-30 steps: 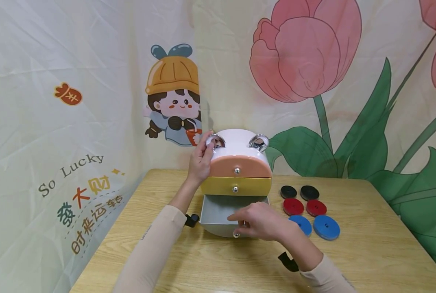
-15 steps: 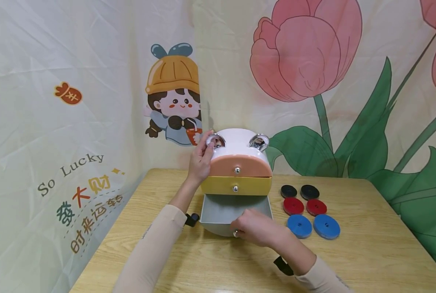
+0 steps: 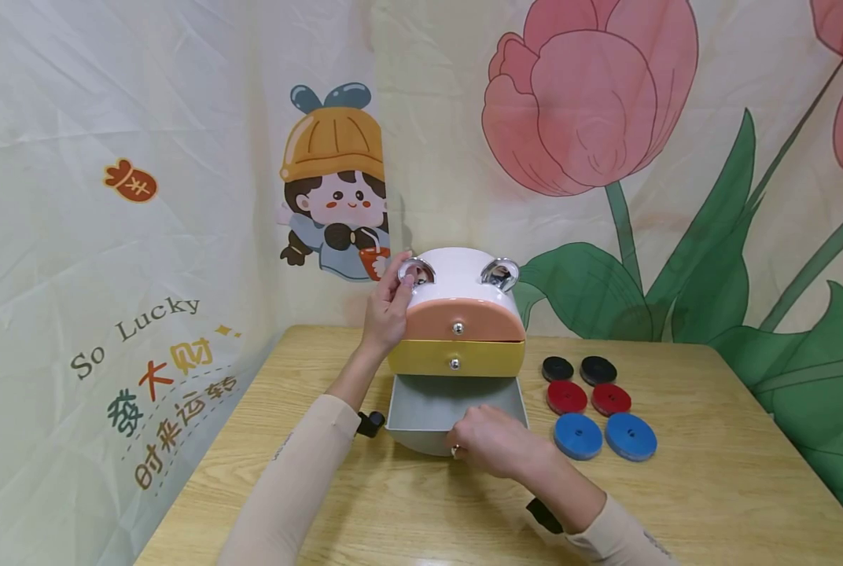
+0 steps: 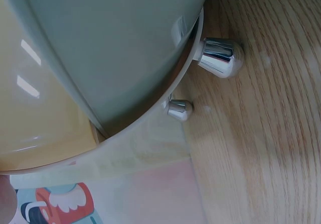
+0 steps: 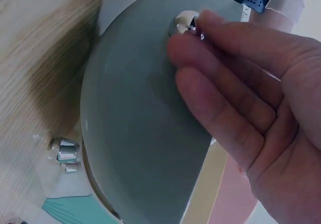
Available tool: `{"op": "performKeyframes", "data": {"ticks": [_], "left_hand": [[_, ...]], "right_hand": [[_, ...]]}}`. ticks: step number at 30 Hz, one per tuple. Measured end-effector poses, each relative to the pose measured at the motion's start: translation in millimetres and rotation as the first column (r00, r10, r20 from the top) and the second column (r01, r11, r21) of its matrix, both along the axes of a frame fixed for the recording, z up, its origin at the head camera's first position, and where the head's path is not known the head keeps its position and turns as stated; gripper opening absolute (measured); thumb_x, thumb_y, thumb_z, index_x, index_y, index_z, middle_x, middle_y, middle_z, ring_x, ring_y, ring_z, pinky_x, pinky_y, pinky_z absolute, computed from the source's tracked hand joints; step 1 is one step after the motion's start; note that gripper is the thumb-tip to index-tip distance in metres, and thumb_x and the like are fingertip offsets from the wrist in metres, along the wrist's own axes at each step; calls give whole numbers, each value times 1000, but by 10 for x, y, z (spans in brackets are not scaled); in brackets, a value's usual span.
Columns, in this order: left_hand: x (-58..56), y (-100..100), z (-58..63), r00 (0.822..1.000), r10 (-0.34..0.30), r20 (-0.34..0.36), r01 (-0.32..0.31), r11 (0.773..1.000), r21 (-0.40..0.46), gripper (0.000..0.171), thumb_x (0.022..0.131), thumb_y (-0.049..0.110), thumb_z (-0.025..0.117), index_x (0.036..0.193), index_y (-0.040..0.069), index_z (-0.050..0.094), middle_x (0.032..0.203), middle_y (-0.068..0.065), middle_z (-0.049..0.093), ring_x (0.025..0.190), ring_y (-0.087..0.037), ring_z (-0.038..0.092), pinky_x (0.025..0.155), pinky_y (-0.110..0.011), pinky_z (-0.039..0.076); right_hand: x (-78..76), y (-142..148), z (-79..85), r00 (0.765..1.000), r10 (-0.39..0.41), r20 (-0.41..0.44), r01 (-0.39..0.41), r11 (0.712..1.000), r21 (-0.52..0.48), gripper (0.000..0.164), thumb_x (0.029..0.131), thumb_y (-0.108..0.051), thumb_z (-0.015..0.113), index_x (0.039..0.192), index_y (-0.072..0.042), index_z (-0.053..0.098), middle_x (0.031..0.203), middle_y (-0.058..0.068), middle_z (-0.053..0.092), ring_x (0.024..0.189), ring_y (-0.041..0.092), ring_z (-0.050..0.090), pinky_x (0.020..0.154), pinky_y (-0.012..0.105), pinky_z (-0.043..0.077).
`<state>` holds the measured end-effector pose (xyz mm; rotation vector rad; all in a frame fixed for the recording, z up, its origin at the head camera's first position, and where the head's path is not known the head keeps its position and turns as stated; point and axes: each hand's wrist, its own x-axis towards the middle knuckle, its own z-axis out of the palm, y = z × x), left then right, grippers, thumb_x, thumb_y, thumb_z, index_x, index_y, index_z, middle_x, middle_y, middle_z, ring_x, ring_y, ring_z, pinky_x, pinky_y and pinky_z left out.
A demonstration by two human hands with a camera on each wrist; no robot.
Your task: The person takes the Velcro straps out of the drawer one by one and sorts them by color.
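A small rounded cabinet (image 3: 457,271) with a white top stands on the table, with an orange drawer (image 3: 432,321) and a yellow drawer (image 3: 421,358) pushed in. Its bottom grey drawer (image 3: 428,401) is pulled out and bare inside. My left hand (image 3: 386,310) holds the cabinet's upper left side at the silver ring-shaped ear (image 3: 425,271), thumb in front. With thumb and forefinger, my right hand (image 3: 492,442) pinches the round silver knob (image 5: 184,20) on the grey drawer's front. Its other fingers curl close before that front in the right wrist view.
Right of the cabinet lie pairs of flat round discs: black discs (image 3: 598,369), red discs (image 3: 566,398) and blue discs (image 3: 631,436). Silver feet (image 4: 220,57) hold the cabinet above the wooden table (image 3: 365,511). A printed cloth (image 3: 436,157) hangs close behind.
My right hand has come down from over the drawer's front edge, and its fingers have closed on the knob. The left hand and the drawer stay where they were.
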<state>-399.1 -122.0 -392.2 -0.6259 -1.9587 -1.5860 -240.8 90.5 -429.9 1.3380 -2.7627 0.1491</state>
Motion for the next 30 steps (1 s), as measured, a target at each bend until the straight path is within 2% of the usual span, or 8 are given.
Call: {"op": "performKeyframes", "data": {"ticks": [4, 8, 14, 20, 25, 26, 30], "left_hand": [[-25, -15, -23, 1000, 0, -19, 0, 1000, -2, 43, 111, 22, 50, 154, 23, 50, 133, -22, 65, 98, -23, 54, 80, -21, 42], [-28, -22, -22, 999, -8, -36, 8, 1000, 3, 43, 110, 24, 50, 153, 25, 51, 135, -18, 66, 102, -27, 58, 83, -20, 45], [-19, -23, -20, 999, -12, -33, 12, 1000, -5, 43, 110, 27, 50, 153, 25, 51, 136, -11, 67, 105, -22, 59, 86, -20, 47], [-28, -18, -29, 1000, -8, -13, 8, 1000, -12, 44, 111, 25, 49, 154, 19, 48, 133, -12, 68, 102, -21, 57, 83, -22, 45], [-31, -16, -25, 1000, -10, -1, 10, 1000, -11, 44, 111, 19, 48, 155, 16, 48, 129, -20, 67, 101, -25, 56, 82, -21, 44], [-23, -14, -18, 1000, -11, 0, 11, 1000, -11, 44, 111, 17, 48, 155, 15, 48, 129, -22, 66, 101, -26, 56, 82, -21, 44], [133, 9, 100, 1000, -26, 5, 26, 1000, -10, 45, 110, 13, 47, 155, 17, 48, 133, -24, 65, 106, -31, 58, 87, -18, 44]], "right_hand": [[-31, 20, -10, 1000, -24, -5, 24, 1000, -4, 6, 89, -19, 83, 95, -20, 83, 83, -8, 78, 70, 0, 66, 69, 20, 57], [-62, 35, -18, 999, -26, -19, 26, 1000, -16, 5, 90, -19, 83, 94, -20, 83, 82, -9, 77, 70, 1, 66, 68, 19, 56], [-108, 64, -46, 999, -30, -34, 27, 997, -68, 4, 89, -17, 83, 92, -19, 83, 79, -10, 75, 67, 1, 63, 64, 17, 53], [-144, 83, -73, 999, -21, -43, 17, 995, -98, 5, 91, -15, 80, 88, -19, 80, 74, -11, 72, 61, 0, 57, 60, 17, 50], [-182, 87, -105, 998, -39, -48, 33, 992, -121, 9, 91, -12, 80, 91, -21, 81, 76, -8, 73, 63, 2, 61, 64, 16, 52], [-189, 88, -110, 998, -43, -45, 37, 991, -129, 10, 91, -12, 80, 92, -21, 82, 76, -8, 74, 64, 2, 61, 65, 15, 53], [-215, 93, -128, 998, -51, -29, 46, 986, -158, 9, 92, -12, 79, 93, -20, 82, 73, -8, 71, 62, 2, 60, 64, 14, 51]]}}
